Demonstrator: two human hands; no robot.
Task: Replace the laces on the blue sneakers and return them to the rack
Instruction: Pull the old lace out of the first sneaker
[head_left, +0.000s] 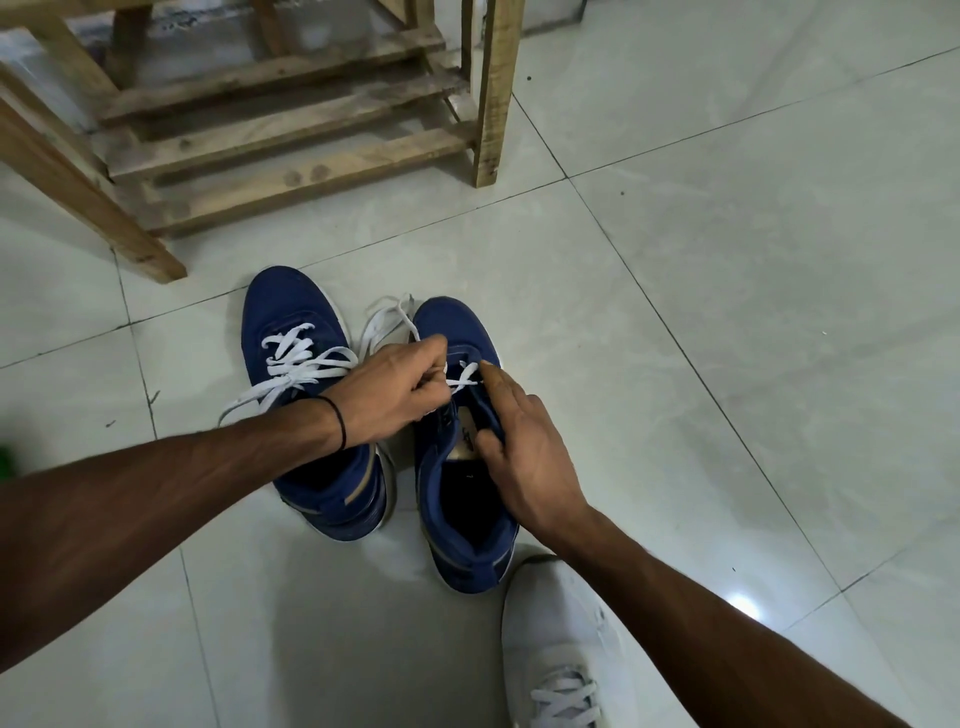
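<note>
Two blue sneakers (298, 306) (460, 325) under two hands (395, 387) (524, 452), two white laces (296, 358) (384, 317), one white shoe (561, 623) behind, one rack (291, 119) beyond.

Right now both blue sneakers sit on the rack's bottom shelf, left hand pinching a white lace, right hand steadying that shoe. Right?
No: the head view shows both blue sneakers on the tiled floor in front of the rack. The left hand does pinch the white lace; the right hand steadies that shoe.

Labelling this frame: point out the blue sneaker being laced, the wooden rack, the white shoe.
Blue sneaker being laced (449, 322): head view, toe.
Slatted wooden rack (496, 104): head view, leg.
White laced shoe (561, 623): head view, toe.
</note>
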